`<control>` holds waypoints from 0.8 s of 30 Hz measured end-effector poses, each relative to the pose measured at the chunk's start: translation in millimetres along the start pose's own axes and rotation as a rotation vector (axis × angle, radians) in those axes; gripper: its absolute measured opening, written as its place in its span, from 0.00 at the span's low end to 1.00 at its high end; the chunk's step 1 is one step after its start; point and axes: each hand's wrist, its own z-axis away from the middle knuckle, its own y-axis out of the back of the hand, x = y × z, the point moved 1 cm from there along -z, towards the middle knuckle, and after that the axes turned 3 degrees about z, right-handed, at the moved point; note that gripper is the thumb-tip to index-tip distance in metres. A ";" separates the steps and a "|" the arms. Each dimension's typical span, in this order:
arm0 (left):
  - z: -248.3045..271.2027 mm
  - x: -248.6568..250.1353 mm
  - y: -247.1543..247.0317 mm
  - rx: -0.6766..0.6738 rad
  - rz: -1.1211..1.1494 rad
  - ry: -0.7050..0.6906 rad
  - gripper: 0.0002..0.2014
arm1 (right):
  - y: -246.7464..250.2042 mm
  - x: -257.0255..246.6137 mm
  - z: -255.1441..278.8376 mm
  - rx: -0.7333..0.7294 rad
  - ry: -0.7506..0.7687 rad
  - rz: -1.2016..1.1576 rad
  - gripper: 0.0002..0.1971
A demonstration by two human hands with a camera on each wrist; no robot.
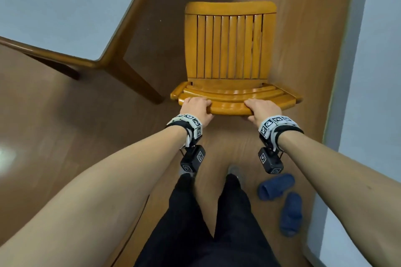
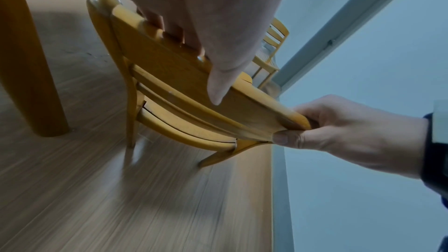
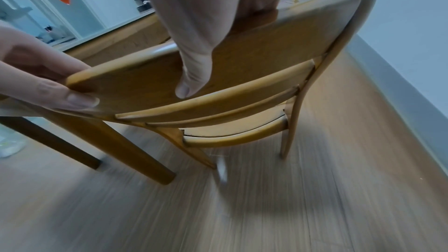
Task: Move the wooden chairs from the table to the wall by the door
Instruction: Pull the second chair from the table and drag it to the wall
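Wood-plank floor [image 1: 65,128] ran underfoot, a pair of blue slippers [image 1: 282,199] lying nearest by the wall [image 1: 373,93]. Left hand [image 1: 196,108] and right hand [image 1: 261,109] each gripped the top rail of the wooden chair [image 1: 230,50] — fingers over, thumbs behind — beside the table [image 1: 54,6] corner. Judged early: this chair looked barely clear of the table, door not in view, and a second chair [image 2: 269,49] waited farther along.

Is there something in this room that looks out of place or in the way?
Yes: a pair of blue slippers lies loose on the floor beside the right wall, pointing in different directions, near the person's feet. The wooden chair itself looks undamaged.
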 end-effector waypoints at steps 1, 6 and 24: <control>3.7 -7.0 -1.6 -0.002 -0.008 -0.027 0.15 | -3.3 -8.9 5.5 -0.006 -0.019 -0.006 0.19; 24.7 -36.4 -6.5 -0.019 -0.054 -0.130 0.13 | -17.6 -51.2 31.5 -0.039 -0.107 -0.054 0.23; 99.0 -111.5 8.8 -0.146 -0.122 -0.398 0.22 | -69.8 -194.6 118.5 -0.038 -0.495 -0.235 0.22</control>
